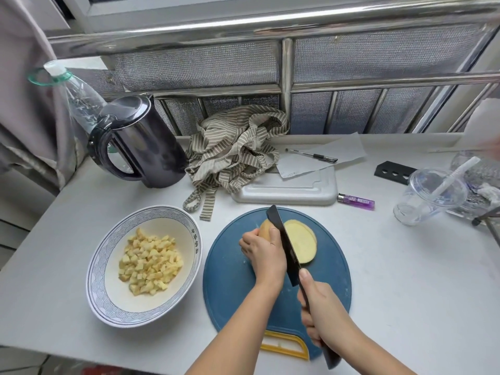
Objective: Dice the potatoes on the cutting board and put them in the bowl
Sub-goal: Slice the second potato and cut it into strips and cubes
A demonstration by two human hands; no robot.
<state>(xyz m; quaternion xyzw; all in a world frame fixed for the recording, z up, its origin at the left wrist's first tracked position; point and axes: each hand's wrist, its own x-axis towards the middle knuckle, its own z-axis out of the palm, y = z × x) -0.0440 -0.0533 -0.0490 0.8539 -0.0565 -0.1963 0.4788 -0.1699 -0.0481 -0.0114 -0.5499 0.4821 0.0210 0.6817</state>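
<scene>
A person stands at a pale grey bench (405, 280), their two bare arms reaching forward. A round blue cutting board (230, 293) lies at the near middle of the bench. On it the left hand (263, 251) steadies a potato (265, 228), its grip curled over the top. Just right of that hand, a black knife (284, 239) stands edge down against the potato. The right hand (323, 312) has its grip closed round the handle, thumb laid along the top. Flat yellow slices (301, 243) lie stacked on the board just right of the blade. Just beside the board on the left sits a wide white bowl (98, 266) with a blue patterned rim, holding a heap of diced potato (150, 262). Further back are a dark kettle (146, 147), a crumpled striped cloth (235, 155) and a purple lighter (355, 201). A clear plastic cup (430, 196) is at the far right.
</scene>
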